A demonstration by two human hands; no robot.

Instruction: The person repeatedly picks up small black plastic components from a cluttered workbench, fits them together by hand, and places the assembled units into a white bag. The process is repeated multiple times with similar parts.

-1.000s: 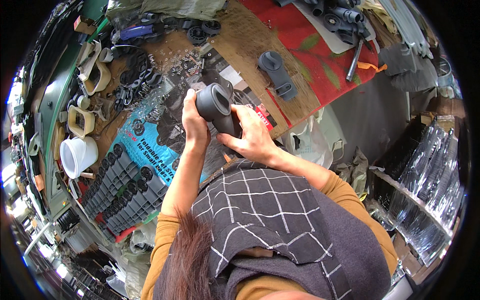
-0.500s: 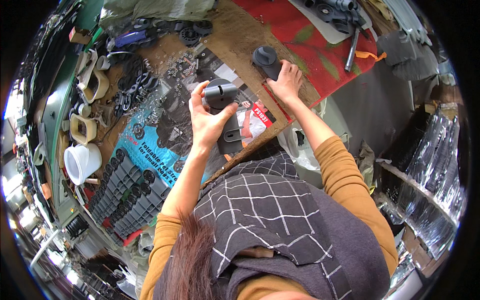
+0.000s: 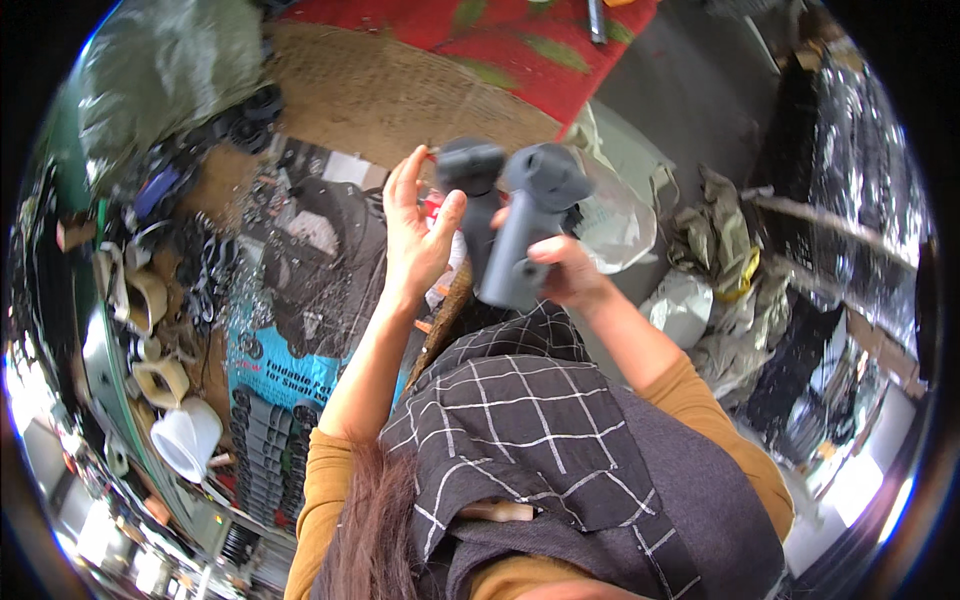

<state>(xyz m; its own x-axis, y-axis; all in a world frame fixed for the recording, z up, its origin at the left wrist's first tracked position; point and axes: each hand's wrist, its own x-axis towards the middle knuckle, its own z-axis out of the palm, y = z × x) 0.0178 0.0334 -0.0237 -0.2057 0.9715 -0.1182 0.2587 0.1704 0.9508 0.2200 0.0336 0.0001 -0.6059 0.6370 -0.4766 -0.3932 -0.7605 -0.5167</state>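
My left hand (image 3: 412, 235) is raised in front of me, thumb and fingers curved at the rounded top of a dark grey plastic fitting (image 3: 472, 165); it seems to grip that top, though blur smears the contact. Below the top, a darker stem hangs down. Beside it, my right hand (image 3: 572, 268) is wrapped round a second grey plastic fitting (image 3: 520, 255), a tube with a wider, knob-like head at its upper end. The two fittings are side by side, and their heads nearly meet. Some right fingertips show between them.
A workbench (image 3: 380, 95) with a red cloth (image 3: 520, 50) lies ahead. On its left are small metal parts, a blue printed sheet (image 3: 285, 355), a white tub (image 3: 187, 440) and rows of grey parts (image 3: 262, 455). Plastic bags (image 3: 615, 200) stand to the right.
My right hand has lifted the second fitting off the bench and brought it back beside the first. The left-hand fitting has shifted slightly right. The whole view has turned toward the right.
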